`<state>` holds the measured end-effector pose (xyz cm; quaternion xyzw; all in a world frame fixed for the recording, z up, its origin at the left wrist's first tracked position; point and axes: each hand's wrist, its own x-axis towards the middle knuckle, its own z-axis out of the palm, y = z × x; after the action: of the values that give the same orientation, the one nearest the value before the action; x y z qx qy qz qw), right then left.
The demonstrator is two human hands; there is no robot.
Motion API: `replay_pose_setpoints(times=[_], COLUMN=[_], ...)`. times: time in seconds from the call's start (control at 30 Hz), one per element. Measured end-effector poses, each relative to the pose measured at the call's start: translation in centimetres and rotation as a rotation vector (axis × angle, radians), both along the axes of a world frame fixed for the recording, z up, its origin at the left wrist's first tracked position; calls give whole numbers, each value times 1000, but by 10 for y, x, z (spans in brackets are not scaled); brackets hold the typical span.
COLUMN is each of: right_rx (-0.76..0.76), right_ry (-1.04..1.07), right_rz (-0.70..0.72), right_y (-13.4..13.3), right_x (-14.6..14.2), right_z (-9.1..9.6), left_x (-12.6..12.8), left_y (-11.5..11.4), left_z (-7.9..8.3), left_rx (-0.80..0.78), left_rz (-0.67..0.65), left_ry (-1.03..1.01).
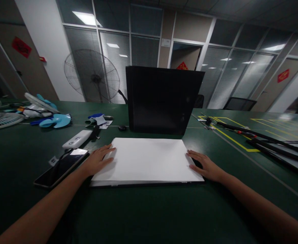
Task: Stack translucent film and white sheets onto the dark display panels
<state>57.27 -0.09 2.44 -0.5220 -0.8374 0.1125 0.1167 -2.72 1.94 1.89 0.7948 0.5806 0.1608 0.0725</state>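
A wide white sheet lies flat before me on top of a thin, dark-edged flat panel; whether there is one sheet or more I cannot tell. Along its left edge rests my left hand, fingers stretched out and their tips on the white surface. My right hand touches the right edge in the same way, thumb and fingers apart. Neither hand is wrapped around anything. Just behind the sheet, a large black rectangular panel stands upright.
Left of my left hand lie a dark phone and a white power bank. Blue fan blades and fan parts sit farther left. Black strips lie on the right of the green table. A large fan stands behind.
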Motion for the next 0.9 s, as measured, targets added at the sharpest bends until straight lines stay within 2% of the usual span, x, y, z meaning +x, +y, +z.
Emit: replay_pose_setpoints(times=[0.7, 0.8, 0.9], right_rx=[-19, -22, -22], right_ry=[-13, -7, 3], right_rz=[12, 51, 161], right_y=[-4, -6, -10], right_x=[-3, -1, -1], right_z=[6, 8, 13], left_x=[6, 5, 5], left_y=[2, 3, 3], left_z=[-3, -4, -4], left_rx=[85, 80, 91], left_rz=[76, 79, 91], left_ry=[-124, -126, -134])
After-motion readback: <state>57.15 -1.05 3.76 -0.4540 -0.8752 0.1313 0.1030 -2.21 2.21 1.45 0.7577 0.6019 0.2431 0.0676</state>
